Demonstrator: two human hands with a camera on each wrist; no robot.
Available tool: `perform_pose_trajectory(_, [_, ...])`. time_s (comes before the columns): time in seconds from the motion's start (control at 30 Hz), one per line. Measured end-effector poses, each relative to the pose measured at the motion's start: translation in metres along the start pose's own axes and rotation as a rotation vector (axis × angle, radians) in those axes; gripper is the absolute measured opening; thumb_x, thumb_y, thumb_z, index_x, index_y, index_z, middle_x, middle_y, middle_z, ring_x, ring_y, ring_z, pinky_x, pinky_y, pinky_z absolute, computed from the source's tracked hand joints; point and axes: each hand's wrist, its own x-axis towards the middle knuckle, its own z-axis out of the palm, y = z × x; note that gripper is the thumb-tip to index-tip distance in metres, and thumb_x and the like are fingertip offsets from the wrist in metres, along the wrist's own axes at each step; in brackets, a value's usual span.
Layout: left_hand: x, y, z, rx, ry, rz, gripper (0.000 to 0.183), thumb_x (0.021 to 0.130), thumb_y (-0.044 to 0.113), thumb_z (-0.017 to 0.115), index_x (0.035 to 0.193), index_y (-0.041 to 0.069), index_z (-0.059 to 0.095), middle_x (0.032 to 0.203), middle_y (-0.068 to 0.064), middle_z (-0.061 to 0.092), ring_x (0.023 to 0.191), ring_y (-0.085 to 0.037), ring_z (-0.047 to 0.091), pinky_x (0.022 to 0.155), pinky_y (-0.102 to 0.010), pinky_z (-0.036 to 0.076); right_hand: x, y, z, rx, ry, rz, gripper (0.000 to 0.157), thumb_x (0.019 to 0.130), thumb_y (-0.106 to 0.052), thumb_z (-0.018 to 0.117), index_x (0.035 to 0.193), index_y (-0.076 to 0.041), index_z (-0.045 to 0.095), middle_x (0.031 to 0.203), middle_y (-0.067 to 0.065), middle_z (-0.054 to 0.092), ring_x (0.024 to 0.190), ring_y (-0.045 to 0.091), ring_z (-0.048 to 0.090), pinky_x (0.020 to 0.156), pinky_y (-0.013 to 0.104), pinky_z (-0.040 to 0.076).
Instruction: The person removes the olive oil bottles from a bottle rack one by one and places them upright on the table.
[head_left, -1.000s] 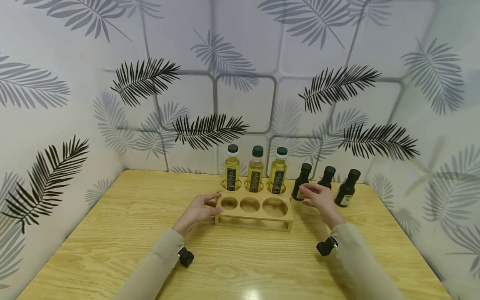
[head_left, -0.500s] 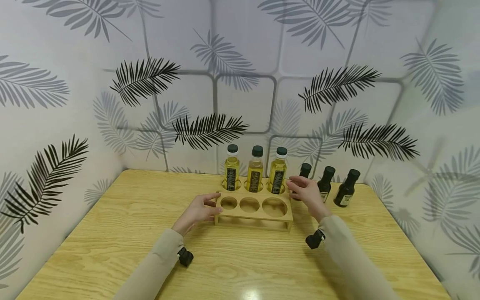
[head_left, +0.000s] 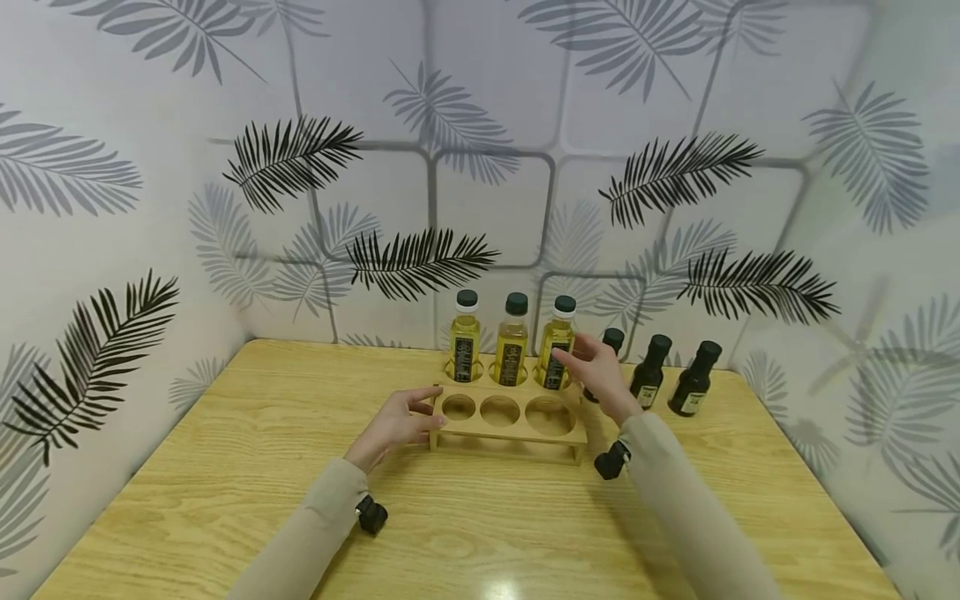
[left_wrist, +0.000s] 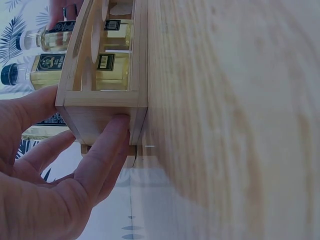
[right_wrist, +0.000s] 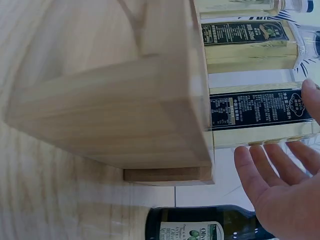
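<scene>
A two-tier wooden bottle rack (head_left: 517, 429) stands on the table. Its back tier carries three oil bottles with dark green caps: left (head_left: 464, 346), middle (head_left: 512, 350) and right (head_left: 556, 337). My left hand (head_left: 397, 423) holds the rack's left end. In the left wrist view its thumb meets the top corner and a finger (left_wrist: 107, 145) presses the end panel. My right hand (head_left: 602, 379) is around the right oil bottle. In the right wrist view the thumb overlaps its label and the extended fingertips lie along its side; firm contact cannot be told.
Three dark bottles stand right of the rack: the nearest (head_left: 613, 339) partly behind my right hand, then a middle one (head_left: 649, 375) and a far one (head_left: 694, 382). A leaf-patterned wall (head_left: 495, 208) rises behind the table (head_left: 315, 400). The rack's front tier shows three round holes.
My right hand has moved left from the dark bottles to the right oil bottle, and its thumb has come in front of the label. My left hand stays on the rack.
</scene>
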Motion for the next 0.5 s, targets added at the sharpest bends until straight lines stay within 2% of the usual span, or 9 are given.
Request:
perform_pose_trajectory(0.23, [0.0022,-0.0027,0.0005,0.007,0.001,-0.008,0.059,0.091,0.011,0.071,0.146,0.017,0.05,0.13,-0.023,0.051,0.098,-0.024,0.066,0.084,-0.041,0.059,0.0072,-0.0039,0.0024,0.014,-0.001,-0.026,0.084,0.094,-0.044,0.064,0.159,-0.014,0.019,0.162,0.014,0.02,0.148,0.034,0.023,0.115,0.053,0.034])
perform_pose_trajectory(0.5, [0.0037,-0.0035,-0.0007,0.013,0.011,-0.011,0.059,0.09,0.011,0.071,0.145,0.02,0.05,0.128,-0.021,0.053,0.094,-0.021,0.068,0.083,-0.039,0.06,0.0104,-0.0036,0.0022,0.045,0.004,-0.022,0.079,0.096,-0.039,0.063,0.158,-0.015,0.021,0.162,0.013,0.021,0.147,0.035,0.024,0.115,0.054,0.032])
